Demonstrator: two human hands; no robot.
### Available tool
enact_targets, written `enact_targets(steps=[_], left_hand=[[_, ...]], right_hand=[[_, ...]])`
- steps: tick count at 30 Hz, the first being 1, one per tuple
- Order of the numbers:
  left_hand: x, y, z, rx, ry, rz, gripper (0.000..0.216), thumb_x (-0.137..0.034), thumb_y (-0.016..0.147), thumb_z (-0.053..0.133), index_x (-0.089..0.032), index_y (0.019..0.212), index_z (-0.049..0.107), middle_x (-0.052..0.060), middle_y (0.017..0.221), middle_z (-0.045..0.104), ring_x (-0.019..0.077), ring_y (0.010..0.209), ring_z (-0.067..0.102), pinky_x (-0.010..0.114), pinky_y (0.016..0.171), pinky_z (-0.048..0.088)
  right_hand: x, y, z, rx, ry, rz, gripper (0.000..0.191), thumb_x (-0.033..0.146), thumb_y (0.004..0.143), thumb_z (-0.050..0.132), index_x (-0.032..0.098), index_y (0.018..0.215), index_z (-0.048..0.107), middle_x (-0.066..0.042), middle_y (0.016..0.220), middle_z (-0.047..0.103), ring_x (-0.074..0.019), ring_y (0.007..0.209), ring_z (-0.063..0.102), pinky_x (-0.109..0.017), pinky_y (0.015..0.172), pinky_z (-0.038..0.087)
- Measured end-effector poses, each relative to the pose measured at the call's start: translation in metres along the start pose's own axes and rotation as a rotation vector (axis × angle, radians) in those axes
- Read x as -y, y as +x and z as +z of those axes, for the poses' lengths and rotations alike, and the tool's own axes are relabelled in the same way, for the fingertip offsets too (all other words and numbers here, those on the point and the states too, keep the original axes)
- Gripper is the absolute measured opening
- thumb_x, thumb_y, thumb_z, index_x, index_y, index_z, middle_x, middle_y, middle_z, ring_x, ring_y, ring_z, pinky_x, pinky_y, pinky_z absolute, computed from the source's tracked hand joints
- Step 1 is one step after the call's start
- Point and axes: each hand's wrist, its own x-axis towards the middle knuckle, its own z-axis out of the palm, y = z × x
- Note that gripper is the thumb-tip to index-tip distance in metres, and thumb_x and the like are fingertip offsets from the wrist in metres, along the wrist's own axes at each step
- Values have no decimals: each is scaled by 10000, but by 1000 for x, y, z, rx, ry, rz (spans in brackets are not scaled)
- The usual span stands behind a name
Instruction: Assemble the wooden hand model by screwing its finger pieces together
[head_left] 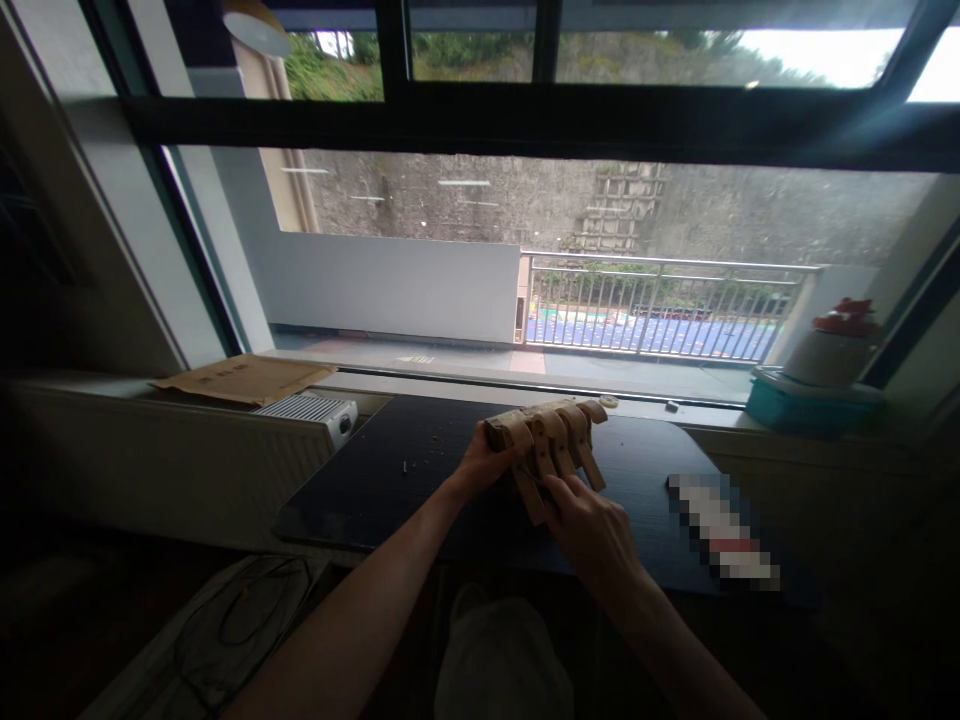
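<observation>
A light-brown piece with several curved, strap-like strips (551, 432) is held up over the dark table (390, 450). It may be wood, card or leather; I cannot tell which. My left hand (484, 465) is closed on its left end, with the thumb lying across the front. Lower down, the fingers of my right hand (589, 515) close together at the hanging strips near the middle. Their tips are partly hidden, and I cannot make out whether they also hold some small thing. Small bits (405, 467) lie on the table to the left.
A blurred-out flat item (724, 530) lies at the table's right. Behind the table runs a window sill with a teal box (814, 400), a red-topped white container (829, 350) and a small roll (607, 401). A brown envelope (247, 378) rests beside the white radiator (311, 412).
</observation>
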Motion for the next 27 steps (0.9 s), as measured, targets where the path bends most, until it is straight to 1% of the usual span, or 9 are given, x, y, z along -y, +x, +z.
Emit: enact_targets(steps=[3,5,11,14,16,19,23,25,27], left_hand=[[0,0,-1,2,12,0,635,-325,544,861,-182,1041,492,29,919,660,198,832,630,285,688,521],[0,-1,-1,7,-2,-7,642,-330,548,859,-185,1051,488,30,924,660,197,829,631,285,688,522],[-3,-2,0,-1,-30,-28,668,-332,521,873,-177,1051,497,41,924,668,212,843,637,303,698,531],[-3,-1,1,-10,-44,-20,675,-318,506,880,-173,1044,498,43,933,666,211,847,635,305,704,531],[-3,-1,1,-9,-48,-14,667,-317,510,878,-172,1038,497,41,932,663,208,847,632,298,698,527],[-5,-2,0,-5,-22,-20,641,-319,526,870,-172,1028,498,38,919,660,203,841,628,287,689,521],[-4,-3,0,-8,-18,-8,645,-314,519,872,-176,1030,505,26,897,659,200,821,629,286,682,521],[-3,-2,0,-11,-30,2,643,-310,512,874,-176,1024,510,18,881,660,197,813,631,289,691,523],[-2,-2,0,-6,-40,4,635,-314,513,873,-175,1017,511,17,874,662,194,808,632,292,699,524]], right_hand=[[-3,-3,3,-65,-109,-156,204,210,915,491,223,1042,650,-31,839,681,-129,721,639,-217,534,318],[-5,-4,7,-95,-115,-187,211,204,921,481,213,1038,656,-34,806,675,-129,718,638,-216,538,325],[-8,-2,16,-76,164,45,218,261,889,512,238,1053,652,-19,936,720,-153,772,667,-226,612,399],[-8,-1,15,-20,240,165,220,298,885,515,254,1047,657,-6,867,731,-171,749,673,-243,603,409],[-7,0,14,-7,219,175,220,301,884,520,258,1054,654,-6,859,731,-177,749,673,-245,595,405],[-4,-1,9,-28,92,67,220,267,881,536,246,1072,642,-22,923,718,-168,754,666,-233,576,380],[-4,-3,6,-51,-115,-169,242,165,896,505,218,1085,647,-42,832,687,-141,725,641,-216,539,333],[-5,-4,9,-57,-147,-208,264,136,893,498,211,1096,649,-44,808,678,-143,729,640,-217,538,333],[-7,-4,13,-56,-99,-160,260,162,901,496,220,1101,651,-39,835,686,-144,720,645,-221,542,349]])
